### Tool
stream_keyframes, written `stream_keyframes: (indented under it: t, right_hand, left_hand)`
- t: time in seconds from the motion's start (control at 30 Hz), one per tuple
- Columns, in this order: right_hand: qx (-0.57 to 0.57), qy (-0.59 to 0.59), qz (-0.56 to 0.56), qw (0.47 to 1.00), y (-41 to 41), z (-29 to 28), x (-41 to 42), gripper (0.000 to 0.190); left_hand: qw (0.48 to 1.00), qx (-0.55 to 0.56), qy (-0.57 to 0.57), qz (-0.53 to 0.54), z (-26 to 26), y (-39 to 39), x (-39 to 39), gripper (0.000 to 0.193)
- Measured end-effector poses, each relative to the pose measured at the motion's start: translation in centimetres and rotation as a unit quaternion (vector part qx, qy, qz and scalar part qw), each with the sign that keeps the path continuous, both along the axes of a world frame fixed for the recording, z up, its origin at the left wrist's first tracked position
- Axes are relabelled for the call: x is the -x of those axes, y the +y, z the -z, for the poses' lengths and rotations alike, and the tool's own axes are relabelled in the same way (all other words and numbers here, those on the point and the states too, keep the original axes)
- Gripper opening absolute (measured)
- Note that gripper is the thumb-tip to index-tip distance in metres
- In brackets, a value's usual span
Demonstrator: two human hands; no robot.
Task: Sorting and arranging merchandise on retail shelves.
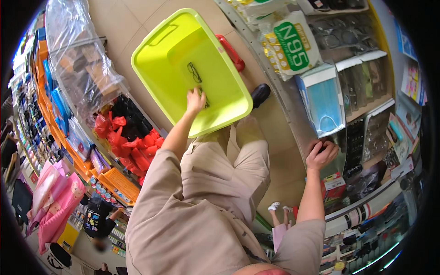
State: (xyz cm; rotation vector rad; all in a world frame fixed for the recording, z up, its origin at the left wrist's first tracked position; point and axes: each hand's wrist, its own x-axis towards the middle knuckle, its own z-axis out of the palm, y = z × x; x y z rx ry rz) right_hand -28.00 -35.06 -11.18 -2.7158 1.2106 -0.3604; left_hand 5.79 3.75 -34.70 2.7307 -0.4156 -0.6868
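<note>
A lime-green plastic basket lies in front of my legs, its open side facing me. Inside it is a pair of dark-framed glasses. My left hand reaches into the basket just below these glasses, fingers bent down. A second dark-framed pair shows partly beside and behind that hand; whether the fingers grip it is unclear. Over at the shelf on the right, my right hand has its fingers curled at the shelf edge, below a box of blue face masks. Something dark shows between its fingers, too hidden to name.
Packs of masks and bagged glasses fill the right shelf. Red plastic bags and a plastic-wrapped carton line the left. A red handle sticks out beside the basket. Another person is at lower left; someone's legs show below.
</note>
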Motion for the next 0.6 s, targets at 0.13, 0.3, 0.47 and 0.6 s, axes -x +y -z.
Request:
stream_keyframes:
  t: [0.13,0.3,0.47,0.6]
  right_hand:
    - [-0.002,0.019,0.011,1.0,0.2,0.2,0.9,0.029]
    - [-0.005,0.024,-0.015,1.0,0.3,0.9,0.1,0.031]
    - [0.003,0.022,-0.006,1.0,0.3,0.8,0.7,0.033]
    - [0.01,0.014,-0.015,1.0,0.3,0.4,0.5,0.032]
  left_hand:
    - [0.997,-0.026,0.068,-0.033,4.8,-0.9,-4.2,0.054]
    - [0.988,-0.064,0.127,-0.062,9.4,-0.5,-8.4,0.054]
    - [0.976,-0.042,0.158,-0.146,9.8,-2.4,-7.3,0.05]
    - [0.984,0.06,0.04,-0.164,7.2,-3.4,-6.1,0.039]
